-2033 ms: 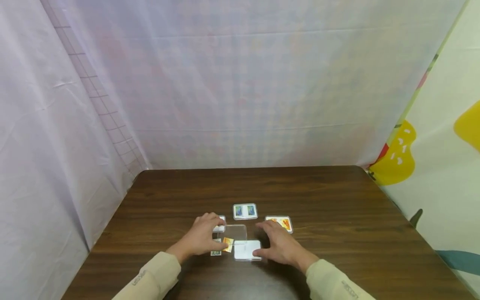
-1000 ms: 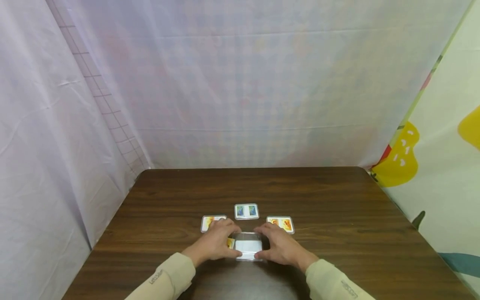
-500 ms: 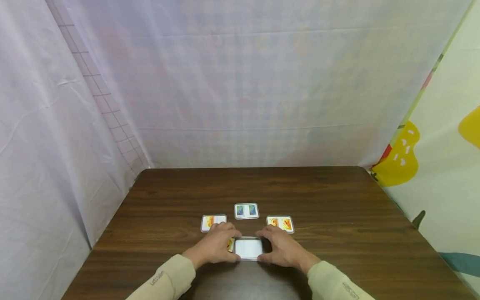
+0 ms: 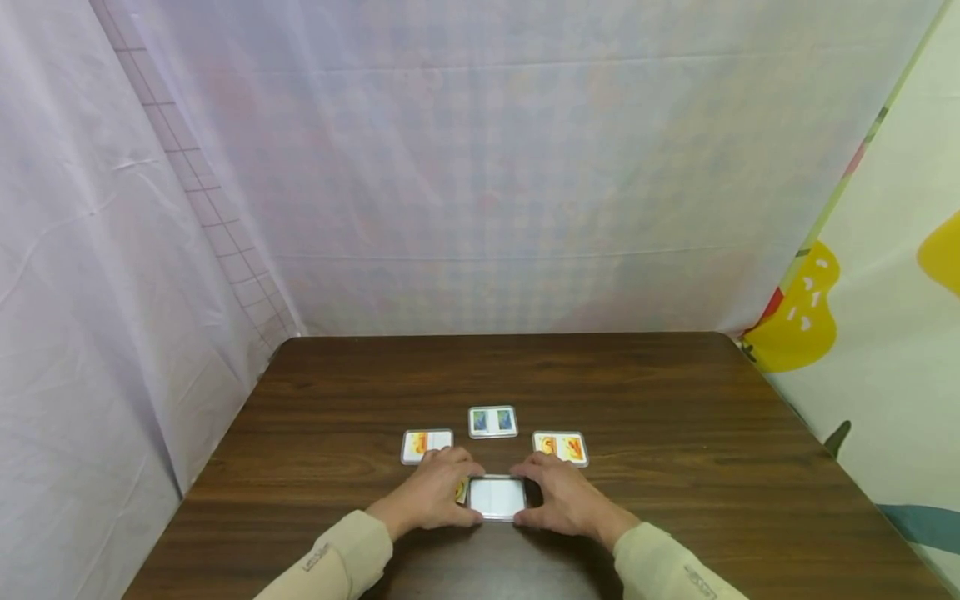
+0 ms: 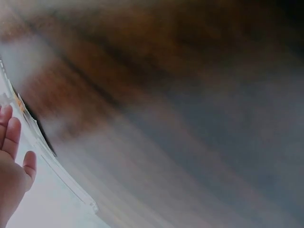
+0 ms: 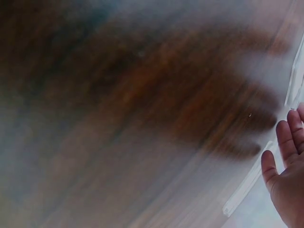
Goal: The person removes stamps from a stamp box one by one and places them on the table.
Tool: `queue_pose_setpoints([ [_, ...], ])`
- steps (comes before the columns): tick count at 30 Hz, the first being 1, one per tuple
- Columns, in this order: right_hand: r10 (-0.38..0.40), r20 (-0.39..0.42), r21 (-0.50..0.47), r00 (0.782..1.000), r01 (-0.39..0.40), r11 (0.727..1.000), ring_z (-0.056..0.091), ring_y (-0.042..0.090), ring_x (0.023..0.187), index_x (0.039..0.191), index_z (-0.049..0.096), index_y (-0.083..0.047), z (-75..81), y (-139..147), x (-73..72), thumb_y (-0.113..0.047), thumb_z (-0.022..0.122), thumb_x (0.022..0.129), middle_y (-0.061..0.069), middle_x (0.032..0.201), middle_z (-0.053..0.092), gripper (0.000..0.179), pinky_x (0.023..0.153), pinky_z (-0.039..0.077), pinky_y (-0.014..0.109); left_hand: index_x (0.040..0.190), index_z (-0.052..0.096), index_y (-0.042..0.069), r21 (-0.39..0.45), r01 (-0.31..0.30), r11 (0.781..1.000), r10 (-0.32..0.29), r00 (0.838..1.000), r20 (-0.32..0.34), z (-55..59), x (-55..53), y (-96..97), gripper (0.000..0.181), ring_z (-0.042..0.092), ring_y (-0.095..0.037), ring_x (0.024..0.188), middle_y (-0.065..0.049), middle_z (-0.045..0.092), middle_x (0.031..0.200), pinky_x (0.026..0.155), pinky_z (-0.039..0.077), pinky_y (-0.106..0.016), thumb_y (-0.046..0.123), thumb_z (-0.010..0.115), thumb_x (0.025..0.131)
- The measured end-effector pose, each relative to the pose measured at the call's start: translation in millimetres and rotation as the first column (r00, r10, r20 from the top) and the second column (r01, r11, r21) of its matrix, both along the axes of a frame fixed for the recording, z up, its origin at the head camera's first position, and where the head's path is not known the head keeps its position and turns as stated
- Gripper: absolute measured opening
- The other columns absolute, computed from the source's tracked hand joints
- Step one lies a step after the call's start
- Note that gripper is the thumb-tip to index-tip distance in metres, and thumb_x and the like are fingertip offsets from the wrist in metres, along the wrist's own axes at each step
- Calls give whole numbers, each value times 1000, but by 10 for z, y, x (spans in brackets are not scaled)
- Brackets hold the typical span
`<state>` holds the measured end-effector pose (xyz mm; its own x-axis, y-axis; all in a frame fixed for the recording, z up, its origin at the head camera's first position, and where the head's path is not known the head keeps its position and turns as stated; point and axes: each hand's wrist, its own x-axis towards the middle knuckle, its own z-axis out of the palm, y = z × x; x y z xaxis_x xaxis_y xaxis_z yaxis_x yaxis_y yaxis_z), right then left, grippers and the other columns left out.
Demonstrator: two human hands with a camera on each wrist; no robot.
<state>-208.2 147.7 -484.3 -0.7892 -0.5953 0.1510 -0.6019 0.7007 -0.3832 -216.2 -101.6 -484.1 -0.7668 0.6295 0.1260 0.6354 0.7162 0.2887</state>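
Observation:
A flat clear case (image 4: pixel 497 497) with a white inside lies at the front of the table, its cover seated over its base. My left hand (image 4: pixel 437 492) grips the case's left end, thumb at the near corner and fingers at the far one. The right hand (image 4: pixel 561 496) holds the opposite end in the same way. Beside the left palm, part of a loose yellow stamp-like picture (image 4: pixel 461 490) shows; the hand hides the rest. Both wrist views catch only some fingers, the left hand (image 5: pixel 14 166) and right hand (image 6: pixel 287 175), near the case's pale edge.
Behind the hands lie three similar cases with pictures inside: an orange one (image 4: pixel 415 447) at left, a blue-green one (image 4: pixel 492 422) in the middle, and another orange one (image 4: pixel 573 449) at right. The brown wooden table (image 4: pixel 337 392) ends at a pale curtain (image 4: pixel 487 208).
The left hand has brought the clear cover rightward from above the loose pictures onto the white base. Both hands have lowered it flat; over the last half second they have barely moved.

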Motion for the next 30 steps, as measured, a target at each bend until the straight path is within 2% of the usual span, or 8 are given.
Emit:
queue_pose_setpoints([
  [11,2,7,-1,1000,-2,1000,60,20,99,121,67,-8,-4,-1,9,-41,84,74,0,110,60,60,85,49,42,121,68,14,-16,0,1000,0,1000,24,7,11,0,60,51,-11,103,6,59,109,90,39,-34,47,83,71],
  [30,-20,25,31,999,19,999,58,20,103,121,67,-11,-16,1,24,-37,84,74,0,113,59,56,90,45,47,121,69,15,-54,9,999,-8,1000,10,-7,3,7,61,51,-11,102,6,59,110,91,38,-37,49,83,73],
])
